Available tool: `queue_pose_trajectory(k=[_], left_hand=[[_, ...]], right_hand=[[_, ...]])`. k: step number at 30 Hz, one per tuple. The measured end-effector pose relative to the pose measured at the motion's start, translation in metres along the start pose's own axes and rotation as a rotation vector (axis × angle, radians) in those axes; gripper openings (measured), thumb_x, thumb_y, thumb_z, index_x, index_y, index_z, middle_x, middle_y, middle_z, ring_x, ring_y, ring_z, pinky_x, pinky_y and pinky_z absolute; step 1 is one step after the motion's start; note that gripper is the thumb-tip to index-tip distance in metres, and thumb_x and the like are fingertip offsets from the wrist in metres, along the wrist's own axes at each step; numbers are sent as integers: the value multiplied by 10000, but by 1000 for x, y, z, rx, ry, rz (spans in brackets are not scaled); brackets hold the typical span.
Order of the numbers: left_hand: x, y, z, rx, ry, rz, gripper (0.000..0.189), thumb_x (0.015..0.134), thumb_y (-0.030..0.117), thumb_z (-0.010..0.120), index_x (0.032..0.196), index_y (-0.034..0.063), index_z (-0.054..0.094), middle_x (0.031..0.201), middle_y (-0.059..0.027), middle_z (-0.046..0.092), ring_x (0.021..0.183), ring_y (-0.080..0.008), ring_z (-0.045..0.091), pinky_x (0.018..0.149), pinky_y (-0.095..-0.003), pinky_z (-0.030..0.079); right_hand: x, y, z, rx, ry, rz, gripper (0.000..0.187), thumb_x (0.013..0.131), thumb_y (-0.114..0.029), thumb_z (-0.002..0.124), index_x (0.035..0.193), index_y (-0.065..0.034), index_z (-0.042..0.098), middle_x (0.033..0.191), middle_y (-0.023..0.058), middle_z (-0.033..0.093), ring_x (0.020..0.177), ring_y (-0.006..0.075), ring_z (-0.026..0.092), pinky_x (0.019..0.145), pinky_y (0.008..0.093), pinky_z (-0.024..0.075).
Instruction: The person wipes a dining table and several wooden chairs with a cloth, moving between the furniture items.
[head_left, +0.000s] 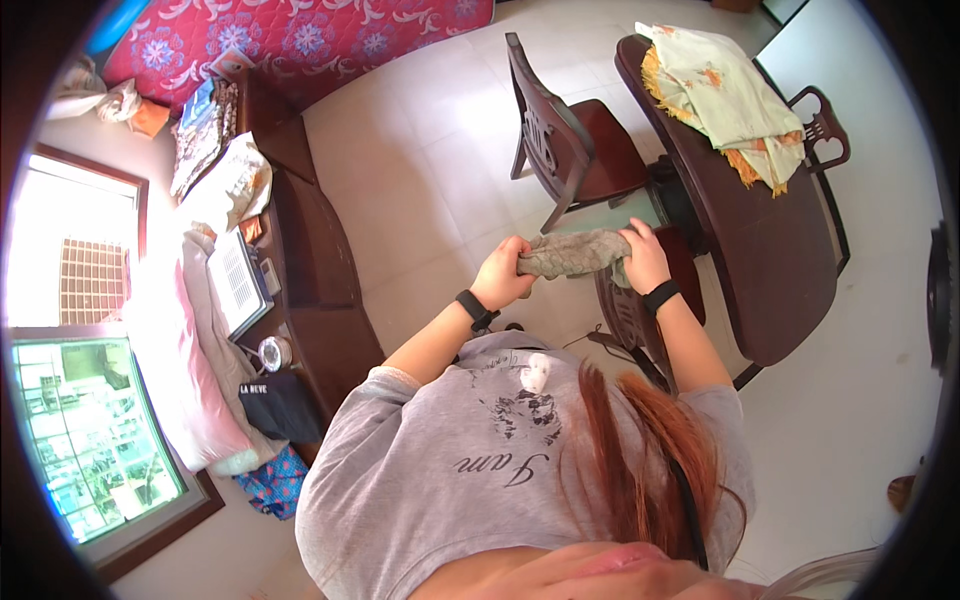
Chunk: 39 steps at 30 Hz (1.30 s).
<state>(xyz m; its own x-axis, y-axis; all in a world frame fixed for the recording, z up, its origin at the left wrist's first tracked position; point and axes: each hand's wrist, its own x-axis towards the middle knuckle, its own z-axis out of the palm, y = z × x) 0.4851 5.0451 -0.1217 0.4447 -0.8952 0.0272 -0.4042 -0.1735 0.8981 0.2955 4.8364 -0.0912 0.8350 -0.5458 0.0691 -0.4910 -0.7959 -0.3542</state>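
A grey-green patterned cloth (574, 253) is stretched in a bunched, twisted roll between my two hands, in the air above the tiled floor. My left hand (504, 268) grips its left end in a fist, with the thumb on the near side. The other end is in my right hand (645, 256), and a loose fold hangs down beside that palm. Behind the cloth on the right stands a dark wooden chair (628, 319), its seat partly hidden by my right hand and forearm.
A dark wooden table (772, 285) on the right bears a pale fringed tablecloth (720, 97). Another wooden chair (611, 154) stands beyond my hands. On the left, a long wooden bench (319, 262) runs below the window, with folded fabrics (206, 124) and a white box (238, 281) near it.
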Motion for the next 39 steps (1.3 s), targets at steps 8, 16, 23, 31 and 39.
queue_pose_trajectory(k=[8,16,23,31,39], left_hand=[[127,-47,-90,39,76,92,379,717,200,712,945,12,475,893,-193,576,792,-347,582,694,-385,468],[236,-115,-185,75,-84,183,362,725,191,717,936,13,483,797,-180,588,710,-293,601,638,-359,477],[347,-153,-238,34,-97,42,322,740,145,695,950,3,498,713,-133,622,654,-206,625,587,-314,487],[456,-165,-323,20,0,38,308,758,151,703,957,-4,526,773,-115,637,705,-156,610,642,-289,494],[565,-212,-341,118,-161,-27,351,692,152,732,938,7,528,758,-146,632,692,-198,626,631,-317,502]], right_hand=[[183,-28,53,65,493,171,506,681,99,528,1152,-81,567,1296,197,440,1133,378,436,960,397,377],[269,-74,129,-187,567,484,610,675,-9,617,1257,-99,458,1343,241,370,1238,418,335,1040,505,248],[369,-93,135,-259,521,381,539,721,-15,519,1256,-12,451,1277,225,463,1218,365,404,1053,482,230],[503,-113,149,-14,631,465,584,727,-9,536,1297,-18,408,1329,214,404,1274,376,314,1055,508,200],[583,-107,165,-422,330,679,392,863,-138,429,1241,-56,487,1335,180,419,1258,336,354,1013,518,237]])
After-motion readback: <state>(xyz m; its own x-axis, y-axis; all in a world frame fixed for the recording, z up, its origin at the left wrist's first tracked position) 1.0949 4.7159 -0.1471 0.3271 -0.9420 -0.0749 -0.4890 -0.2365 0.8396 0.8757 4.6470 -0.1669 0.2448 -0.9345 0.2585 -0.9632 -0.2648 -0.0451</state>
